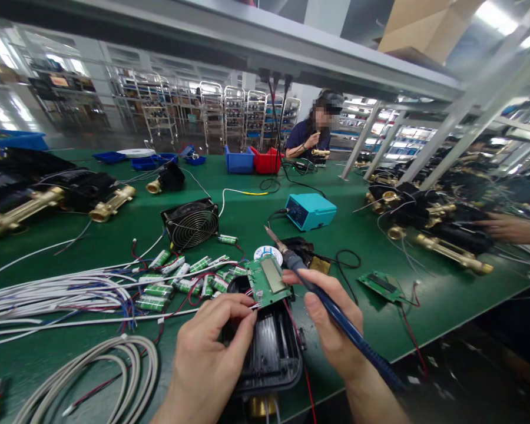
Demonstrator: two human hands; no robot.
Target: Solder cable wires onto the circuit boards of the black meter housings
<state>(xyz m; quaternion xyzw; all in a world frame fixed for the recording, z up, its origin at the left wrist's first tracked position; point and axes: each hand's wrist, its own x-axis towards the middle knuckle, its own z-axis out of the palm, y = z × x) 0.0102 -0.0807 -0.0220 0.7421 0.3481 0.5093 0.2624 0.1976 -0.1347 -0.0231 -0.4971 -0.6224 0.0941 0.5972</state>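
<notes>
At the lower middle of the frame, the left hand (209, 347) pinches a wire against the green circuit board (268, 281) above the black casing (269, 347). The right hand (331, 321) grips a blue soldering iron (335, 312), tip raised above the board.

A green circuit board (268, 280) is pinched at its edge by the left hand (212, 353) above an open black case (269, 353). A blue soldering iron (335, 312) is held like a pen in the right hand (331, 330). Small green batteries (176, 280) and white wires (48, 294) are spread on the green bench (247, 212).
</notes>
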